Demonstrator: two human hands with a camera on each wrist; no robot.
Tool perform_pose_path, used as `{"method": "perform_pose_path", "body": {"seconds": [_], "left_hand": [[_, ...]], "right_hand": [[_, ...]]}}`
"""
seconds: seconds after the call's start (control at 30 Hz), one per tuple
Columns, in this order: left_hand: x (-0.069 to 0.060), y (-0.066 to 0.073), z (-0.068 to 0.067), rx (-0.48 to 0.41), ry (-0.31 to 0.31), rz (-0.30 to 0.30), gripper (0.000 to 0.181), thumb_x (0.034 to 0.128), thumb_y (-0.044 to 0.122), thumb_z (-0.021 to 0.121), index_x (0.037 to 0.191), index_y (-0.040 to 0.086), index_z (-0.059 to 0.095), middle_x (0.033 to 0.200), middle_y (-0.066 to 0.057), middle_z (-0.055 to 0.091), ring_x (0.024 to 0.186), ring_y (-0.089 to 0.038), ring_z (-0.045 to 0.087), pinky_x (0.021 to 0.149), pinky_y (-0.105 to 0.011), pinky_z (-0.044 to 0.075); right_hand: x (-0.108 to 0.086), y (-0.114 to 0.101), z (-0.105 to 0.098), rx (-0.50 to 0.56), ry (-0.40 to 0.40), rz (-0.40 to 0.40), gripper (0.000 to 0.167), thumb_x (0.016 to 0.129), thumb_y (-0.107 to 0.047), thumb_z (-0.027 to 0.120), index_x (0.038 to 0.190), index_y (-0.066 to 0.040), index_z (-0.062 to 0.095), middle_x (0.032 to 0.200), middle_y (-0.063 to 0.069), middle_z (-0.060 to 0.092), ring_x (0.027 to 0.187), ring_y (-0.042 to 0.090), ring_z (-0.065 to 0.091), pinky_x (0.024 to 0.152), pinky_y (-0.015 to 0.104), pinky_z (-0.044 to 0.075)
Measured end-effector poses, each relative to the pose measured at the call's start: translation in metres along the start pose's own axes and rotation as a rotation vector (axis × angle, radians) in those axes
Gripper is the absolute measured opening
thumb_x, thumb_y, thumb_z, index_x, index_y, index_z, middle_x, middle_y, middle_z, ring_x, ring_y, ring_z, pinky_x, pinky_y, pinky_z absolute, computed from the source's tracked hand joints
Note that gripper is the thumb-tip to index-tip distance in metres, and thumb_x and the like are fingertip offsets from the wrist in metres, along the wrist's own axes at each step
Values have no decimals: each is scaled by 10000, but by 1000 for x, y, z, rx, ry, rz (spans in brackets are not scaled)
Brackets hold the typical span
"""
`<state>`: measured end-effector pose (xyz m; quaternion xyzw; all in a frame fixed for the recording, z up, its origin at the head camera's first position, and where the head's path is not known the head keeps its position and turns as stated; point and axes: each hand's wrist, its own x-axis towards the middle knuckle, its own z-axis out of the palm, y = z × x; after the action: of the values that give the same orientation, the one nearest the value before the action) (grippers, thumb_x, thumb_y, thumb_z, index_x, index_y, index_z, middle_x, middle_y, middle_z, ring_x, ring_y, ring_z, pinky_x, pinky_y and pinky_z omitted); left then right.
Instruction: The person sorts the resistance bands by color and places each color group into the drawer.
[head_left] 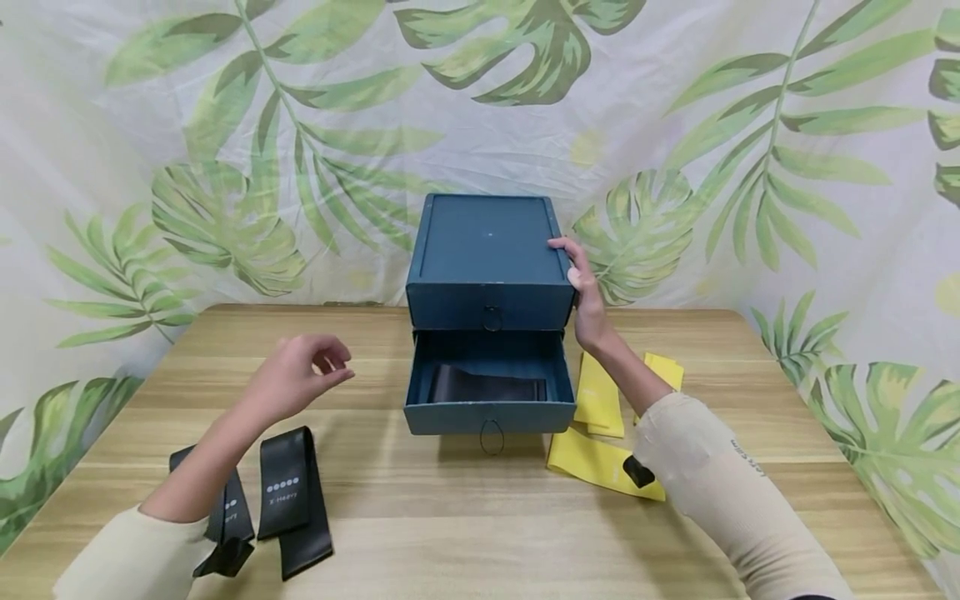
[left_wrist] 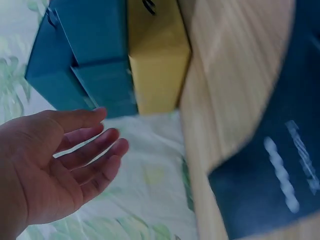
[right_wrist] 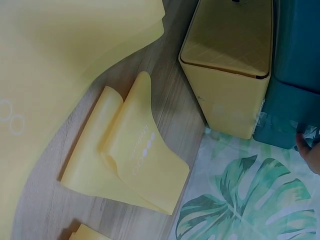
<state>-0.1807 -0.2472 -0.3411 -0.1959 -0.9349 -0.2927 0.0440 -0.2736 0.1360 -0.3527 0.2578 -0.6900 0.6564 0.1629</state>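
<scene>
In the head view a blue drawer cabinet (head_left: pixel 487 242) stands at the back; its lower blue drawer (head_left: pixel 450 419) is pulled out with a folded black band (head_left: pixel 487 387) inside. My right hand (head_left: pixel 588 304) rests against the cabinet's right side, one finger reaching over the top edge. The right wrist view catches part of that hand (right_wrist: pixel 311 152) by the blue side. My left hand (head_left: pixel 303 375) hangs in the air left of the drawer, fingers loosely bent, holding nothing; the left wrist view shows this hand (left_wrist: pixel 60 162) with its palm visible.
Black bands (head_left: pixel 288 492) lie at the left, partly under my left forearm. Several yellow bands (head_left: pixel 600 462) lie to the right, partly behind my right arm. A yellow box (right_wrist: pixel 220 100) stands beneath the blue cabinet. Behind hangs a leaf-patterned cloth (head_left: pixel 360 158).
</scene>
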Motion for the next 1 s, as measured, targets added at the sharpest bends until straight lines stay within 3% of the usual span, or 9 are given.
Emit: {"method": "perform_pose_path", "body": {"seconds": [0.23,0.5,0.7,1.0], "left_hand": [[-13,-41,-1,57,-146,-1,60,886,-11,772,910,-36,724,814,-34,696,737,-173,644,644,-330,537],[-20,-77,-4,46,-273,24,73,844,-49,794,836,0,739,795,15,699,732,-116,641,651,-288,550],[-25,-88,-5,-28,-388,1,81,865,-2,795,820,21,731,768,21,691,692,-82,616,604,-257,519],[-29,-91,-7,-156,-499,-24,64,937,49,742,893,3,748,740,38,655,607,-48,534,521,-235,456]], "right_hand": [[0,1,-1,-5,-12,4,631,956,-315,291,1438,78,397,1628,215,247,1496,375,235,1212,558,162],[1,-1,-1,-8,-13,4,632,959,-321,295,1438,78,395,1629,210,247,1493,374,241,1209,555,172],[0,-2,-1,-13,-14,5,632,957,-321,296,1442,71,397,1627,205,252,1491,369,245,1205,557,176],[1,0,-2,-1,-12,2,637,952,-322,303,1440,74,399,1620,204,263,1474,359,259,1195,539,186]]}}
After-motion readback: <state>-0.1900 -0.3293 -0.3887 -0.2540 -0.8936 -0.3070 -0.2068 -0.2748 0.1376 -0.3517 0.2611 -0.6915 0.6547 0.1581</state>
